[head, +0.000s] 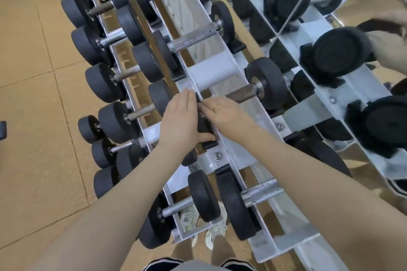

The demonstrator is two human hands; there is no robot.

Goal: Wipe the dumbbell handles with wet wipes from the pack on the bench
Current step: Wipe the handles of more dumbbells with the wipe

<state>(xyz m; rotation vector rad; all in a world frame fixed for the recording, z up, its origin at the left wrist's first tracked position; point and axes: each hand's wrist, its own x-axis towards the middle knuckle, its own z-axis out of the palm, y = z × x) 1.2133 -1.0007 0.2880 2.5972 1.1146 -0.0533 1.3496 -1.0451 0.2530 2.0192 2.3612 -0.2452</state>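
From the head camera, looking down the dumbbell rack (222,152), my left hand (179,121) lies with straight fingers against the near black weight head of the dumbbell (265,82) on the top rail, thumb tucked under it. My right hand (222,112) sits on the near end of that dumbbell's handle (240,93), fingers curled round it; I cannot make out a wipe under them, so I cannot tell whether one is there. The pack and the bench are out of view. I judge I am mid-wipe on this handle, steadying the weight with the left. Next calls for sliding the right hand along the knurled bar toward the far head. Room is tight: the rail edge runs just beside my knuckles, and the neighbouring dumbbell (222,200) lies close below.
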